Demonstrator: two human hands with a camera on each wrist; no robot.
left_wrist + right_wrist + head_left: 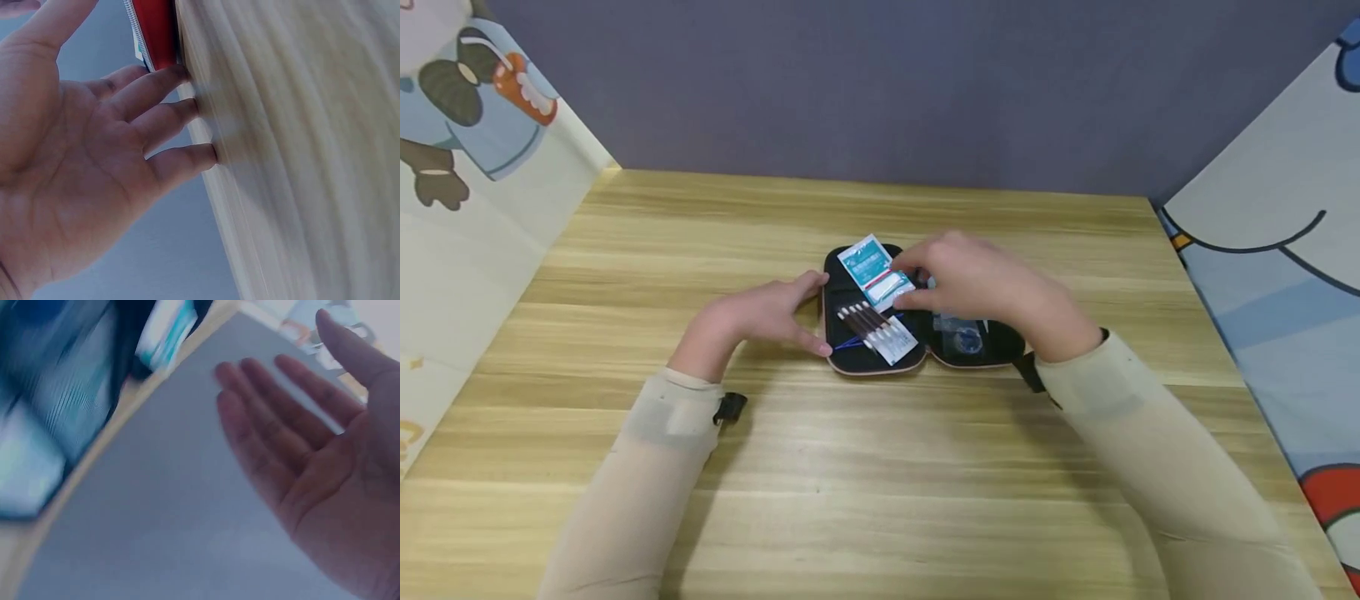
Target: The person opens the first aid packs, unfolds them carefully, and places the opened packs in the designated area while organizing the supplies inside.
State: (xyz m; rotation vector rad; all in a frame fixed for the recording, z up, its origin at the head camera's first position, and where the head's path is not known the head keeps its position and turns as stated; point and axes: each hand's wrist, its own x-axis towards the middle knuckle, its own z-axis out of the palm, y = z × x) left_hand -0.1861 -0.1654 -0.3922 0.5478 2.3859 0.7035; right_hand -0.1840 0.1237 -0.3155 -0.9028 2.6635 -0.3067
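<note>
An unzipped case (871,364) lies spread flat on the table, black inside, its red outside and zip showing in the left wrist view. A teal-and-white packet (867,261), several brown sticks with white tips (862,322), a small white packet (893,342) and a thin blue strip lie in its left half. My left hand (767,312) rests at the case's left edge, thumb and fingers spread. Over the middle of the case is my right hand (973,279), fingertips right at the teal-and-white packet; in the right wrist view its fingers are loosely extended with nothing in them.
In the case's right half is a mesh pocket (75,394) with a clear bag (962,335). The wooden table (820,475) meets a grey-blue panel (880,92) at the back. Walls with cartoon pictures stand at left and right.
</note>
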